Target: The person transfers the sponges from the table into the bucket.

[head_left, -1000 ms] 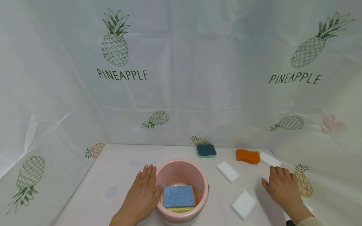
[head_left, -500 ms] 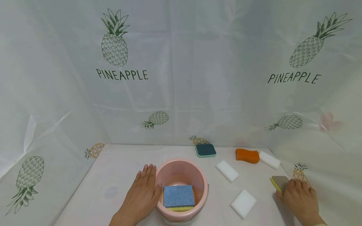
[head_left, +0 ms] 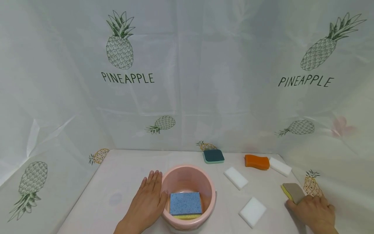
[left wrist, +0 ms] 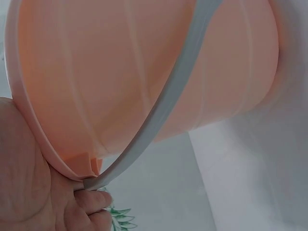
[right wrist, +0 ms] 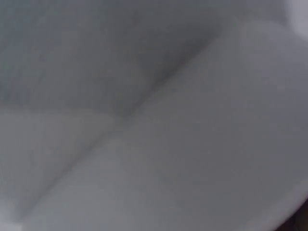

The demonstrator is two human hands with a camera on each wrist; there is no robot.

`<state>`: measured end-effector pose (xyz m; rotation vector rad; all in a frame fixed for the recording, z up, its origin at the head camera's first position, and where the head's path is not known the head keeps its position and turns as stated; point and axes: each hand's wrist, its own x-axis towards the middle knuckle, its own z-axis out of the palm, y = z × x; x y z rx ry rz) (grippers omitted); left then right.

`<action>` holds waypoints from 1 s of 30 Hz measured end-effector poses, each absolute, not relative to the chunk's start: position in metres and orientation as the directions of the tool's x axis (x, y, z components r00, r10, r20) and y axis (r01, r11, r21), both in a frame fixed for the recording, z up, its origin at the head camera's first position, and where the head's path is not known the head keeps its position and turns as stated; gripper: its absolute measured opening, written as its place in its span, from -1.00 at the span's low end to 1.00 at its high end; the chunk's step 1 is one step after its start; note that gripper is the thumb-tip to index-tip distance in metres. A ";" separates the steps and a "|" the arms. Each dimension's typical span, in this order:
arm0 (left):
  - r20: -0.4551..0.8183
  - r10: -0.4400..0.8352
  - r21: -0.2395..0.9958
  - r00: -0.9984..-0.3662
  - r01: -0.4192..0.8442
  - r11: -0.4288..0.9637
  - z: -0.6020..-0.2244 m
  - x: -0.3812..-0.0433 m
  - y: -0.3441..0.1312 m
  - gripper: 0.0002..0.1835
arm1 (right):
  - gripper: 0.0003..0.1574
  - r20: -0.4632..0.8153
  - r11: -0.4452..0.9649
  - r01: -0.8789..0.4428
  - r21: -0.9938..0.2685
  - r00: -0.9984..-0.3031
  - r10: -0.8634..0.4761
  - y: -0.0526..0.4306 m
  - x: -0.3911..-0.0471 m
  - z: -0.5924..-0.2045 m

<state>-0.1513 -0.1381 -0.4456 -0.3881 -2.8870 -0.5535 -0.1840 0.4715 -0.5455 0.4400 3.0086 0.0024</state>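
Observation:
My left hand (head_left: pixel 146 201) rests with straight fingers along the left side of a pink bucket (head_left: pixel 208 191). In the left wrist view the palm touches the bucket's rim beside the joint of its grey handle (left wrist: pixel 163 106). A blue and yellow sponge (head_left: pixel 185 203) lies inside the bucket. At the right side of the table, my right hand (head_left: pixel 315 211) grips the near end of a brown and yellow scrub sponge (head_left: pixel 293 191), thumb on its left side and fingers over its right. The right wrist view is only a blurred pale surface.
Two white sponges, a longer one (head_left: pixel 236 177) and a squarish one (head_left: pixel 252 212), lie right of the bucket. Farther back are a dark green sponge (head_left: pixel 213 156), an orange sponge (head_left: pixel 256 162) and another white sponge (head_left: pixel 280 166). Pineapple-printed sheeting (head_left: pixel 204 81) surrounds the table.
My right hand has moved right and nearer from beside the back white sponge to the brown and yellow sponge, which it hid from view at first. My left hand and the bucket stay put.

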 end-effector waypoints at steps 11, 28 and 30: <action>0.234 0.218 0.330 -0.947 0.289 0.899 -0.447 -0.150 -0.139 -0.31 | 0.03 0.082 0.978 0.206 -0.037 -0.975 0.208 0.439 -0.195 -0.535; 0.227 0.222 0.317 -0.948 0.287 0.904 -0.447 -0.152 -0.139 -0.30 | -0.13 0.404 0.998 -0.057 0.004 -0.913 -0.054 0.393 -0.227 -0.517; 0.226 0.223 0.313 -0.948 0.287 0.905 -0.447 -0.152 -0.139 -0.30 | -0.13 0.424 0.996 -0.088 0.017 -0.902 -0.087 0.385 -0.231 -0.513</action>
